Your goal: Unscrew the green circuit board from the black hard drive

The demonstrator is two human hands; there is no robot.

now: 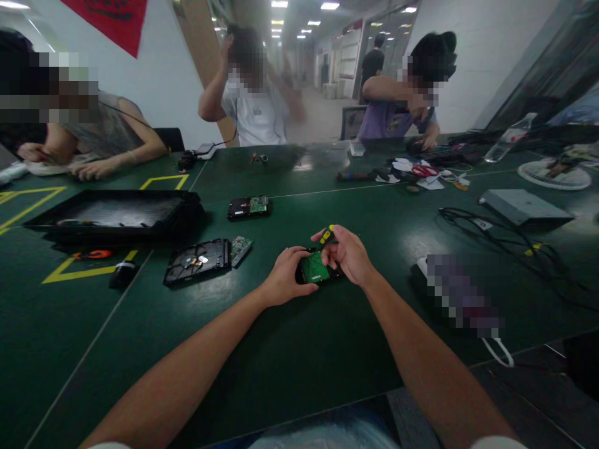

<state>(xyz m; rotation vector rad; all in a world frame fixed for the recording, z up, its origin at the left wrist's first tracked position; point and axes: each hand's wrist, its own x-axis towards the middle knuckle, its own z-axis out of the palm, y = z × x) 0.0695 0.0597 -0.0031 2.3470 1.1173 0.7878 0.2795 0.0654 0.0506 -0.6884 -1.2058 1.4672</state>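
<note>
A black hard drive [316, 272] with a green circuit board on top lies on the dark green table [290, 349] in front of me. My left hand [286, 276] is closed around its left side and steadies it. My right hand [345, 254] is closed on a small screwdriver with a yellow and black handle [326, 236], held upright with its tip down on the green board.
An opened hard drive [196, 260] with a loose green board [241, 249] lies to the left, another drive [249, 207] farther back, and a black tray [116, 215] at far left. Cables [505, 234] and a grey box [524, 207] lie at right. Three people sit across the table.
</note>
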